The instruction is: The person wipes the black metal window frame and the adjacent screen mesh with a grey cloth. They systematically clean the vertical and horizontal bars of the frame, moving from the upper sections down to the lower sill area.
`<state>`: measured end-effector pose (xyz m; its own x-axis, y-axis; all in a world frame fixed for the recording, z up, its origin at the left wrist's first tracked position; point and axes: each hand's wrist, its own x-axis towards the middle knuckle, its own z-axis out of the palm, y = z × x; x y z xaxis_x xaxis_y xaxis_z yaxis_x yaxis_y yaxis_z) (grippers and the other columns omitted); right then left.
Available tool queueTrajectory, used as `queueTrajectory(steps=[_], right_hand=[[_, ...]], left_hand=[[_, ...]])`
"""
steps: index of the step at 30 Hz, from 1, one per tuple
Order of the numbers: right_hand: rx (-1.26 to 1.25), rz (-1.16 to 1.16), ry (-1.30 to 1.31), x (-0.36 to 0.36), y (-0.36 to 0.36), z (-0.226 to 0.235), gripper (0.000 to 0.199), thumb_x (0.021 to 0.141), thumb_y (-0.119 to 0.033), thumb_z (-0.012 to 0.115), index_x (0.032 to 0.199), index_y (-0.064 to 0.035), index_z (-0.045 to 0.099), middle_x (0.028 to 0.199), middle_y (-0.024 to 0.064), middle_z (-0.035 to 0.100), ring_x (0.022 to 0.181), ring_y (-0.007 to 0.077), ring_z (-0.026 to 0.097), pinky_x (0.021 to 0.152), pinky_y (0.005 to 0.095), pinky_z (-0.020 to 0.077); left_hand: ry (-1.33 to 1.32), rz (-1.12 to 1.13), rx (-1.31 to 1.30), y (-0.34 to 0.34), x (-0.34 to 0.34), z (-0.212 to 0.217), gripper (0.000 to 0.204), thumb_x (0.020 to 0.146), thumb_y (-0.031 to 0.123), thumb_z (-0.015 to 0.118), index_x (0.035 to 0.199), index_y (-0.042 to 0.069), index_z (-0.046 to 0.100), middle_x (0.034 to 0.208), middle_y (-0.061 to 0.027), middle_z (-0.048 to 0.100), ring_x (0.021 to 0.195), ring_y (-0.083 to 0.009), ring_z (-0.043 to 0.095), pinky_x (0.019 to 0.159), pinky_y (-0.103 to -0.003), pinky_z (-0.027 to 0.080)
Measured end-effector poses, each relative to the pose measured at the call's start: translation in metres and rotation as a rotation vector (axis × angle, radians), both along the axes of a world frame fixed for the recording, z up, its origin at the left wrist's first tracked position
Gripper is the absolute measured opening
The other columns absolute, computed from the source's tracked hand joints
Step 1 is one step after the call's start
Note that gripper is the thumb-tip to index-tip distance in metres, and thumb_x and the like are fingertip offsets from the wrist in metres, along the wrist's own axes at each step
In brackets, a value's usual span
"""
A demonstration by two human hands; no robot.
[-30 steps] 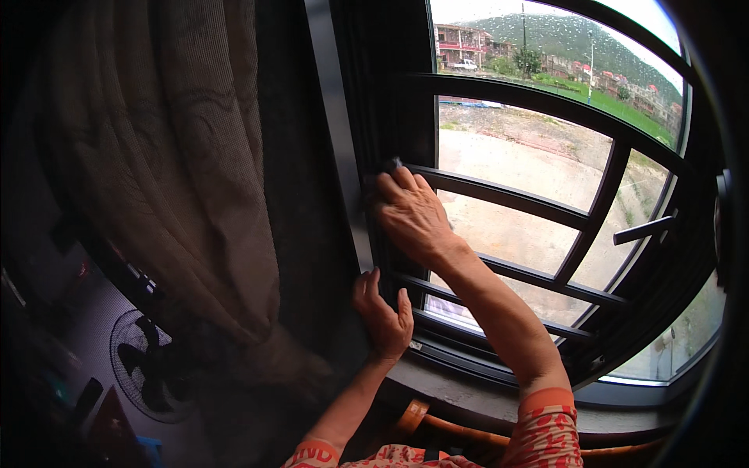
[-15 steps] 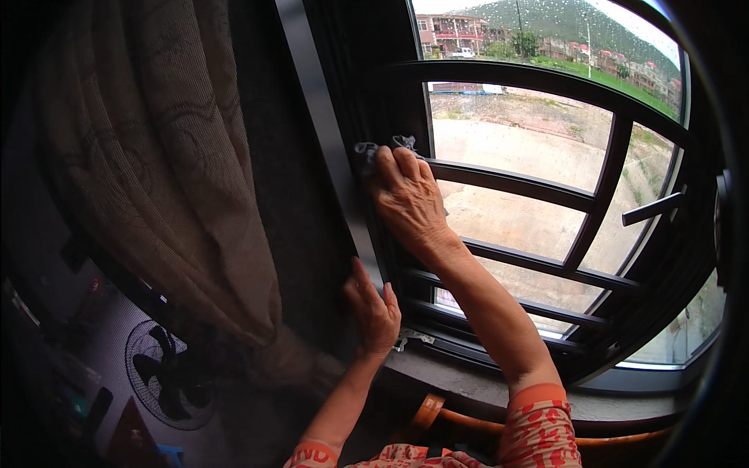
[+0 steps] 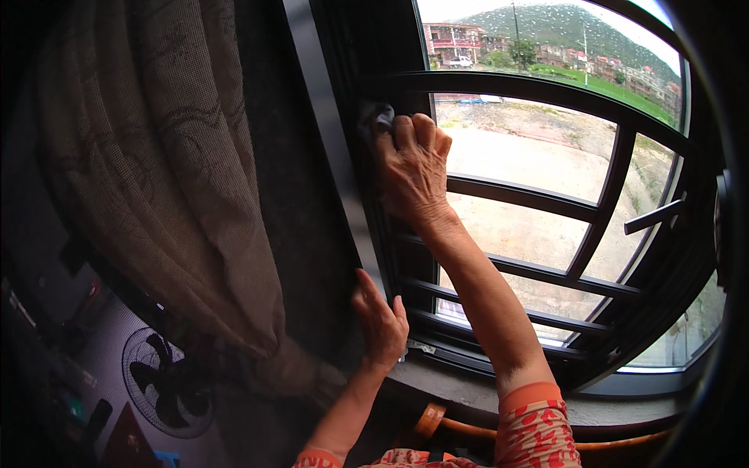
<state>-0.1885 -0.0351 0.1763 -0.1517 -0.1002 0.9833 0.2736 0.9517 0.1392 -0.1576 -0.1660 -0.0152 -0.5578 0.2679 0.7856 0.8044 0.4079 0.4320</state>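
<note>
Pressing a small grey cloth [image 3: 377, 118] against the dark window frame [image 3: 331, 148] at twelve o'clock, the right hand [image 3: 413, 171] has its fingers closed over it. The cloth looks soft, light, easily bunched; best gripped wadded. At six o'clock the left hand [image 3: 380, 324] rests open, empty, on the frame.

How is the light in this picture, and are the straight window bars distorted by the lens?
Head view: strong backlight from the window, so the curtain and floor fan sit in dim shade; raindrops speckle the glass at the top; the dark bars bow toward the rim; the right hand stays sharp.
</note>
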Motion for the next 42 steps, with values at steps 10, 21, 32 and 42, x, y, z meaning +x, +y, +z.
queueTrajectory(steps=[10,21,32,42], right_hand=[[0.01,0.168,-0.157,0.02,0.018,-0.011,0.015,0.073,-0.011,0.063,0.086,-0.0064,0.065,0.089,0.0099,0.053,0.088,0.0273,0.049,0.068,0.0397,0.0422],[-0.006,-0.056,-0.11,0.034,0.033,-0.007,0.023,0.065,-0.012,0.069,0.087,-0.0063,0.068,0.097,0.0119,0.055,0.096,0.03,0.051,0.076,0.04,0.047],[-0.104,-0.006,-0.034,0.031,0.041,0.008,0.068,0.061,-0.011,0.073,0.126,-0.0079,0.053,0.105,0.0144,0.046,0.095,0.0327,0.045,0.079,0.0406,0.0438],[-0.017,0.175,-0.416,0.041,0.042,0.005,0.037,0.066,-0.023,0.079,0.098,-0.0081,0.066,0.102,0.0092,0.051,0.097,0.0279,0.049,0.08,0.0387,0.0478]], left_hand=[[-0.035,-0.017,-0.005,-0.002,0.002,0.001,0.093,0.079,-0.003,0.066,0.15,-0.005,0.005,0.132,-0.0327,0.032,0.118,-0.0428,0.04,0.104,-0.045,0.034],[0.08,0.083,-0.026,0.002,0.004,0.003,0.092,0.08,0.002,0.068,0.15,-0.006,0.008,0.122,-0.0301,0.042,0.108,-0.0386,0.049,0.096,-0.042,0.042],[0.073,0.083,0.002,0.007,0.005,0.004,0.096,0.077,0.003,0.071,0.149,-0.007,0.008,0.124,-0.0303,0.04,0.11,-0.0399,0.047,0.098,-0.042,0.041],[-0.045,0.051,-0.004,0.005,0.005,0.002,0.097,0.078,0.002,0.069,0.15,-0.005,0.003,0.131,-0.0313,0.033,0.118,-0.0425,0.04,0.106,-0.044,0.032]])
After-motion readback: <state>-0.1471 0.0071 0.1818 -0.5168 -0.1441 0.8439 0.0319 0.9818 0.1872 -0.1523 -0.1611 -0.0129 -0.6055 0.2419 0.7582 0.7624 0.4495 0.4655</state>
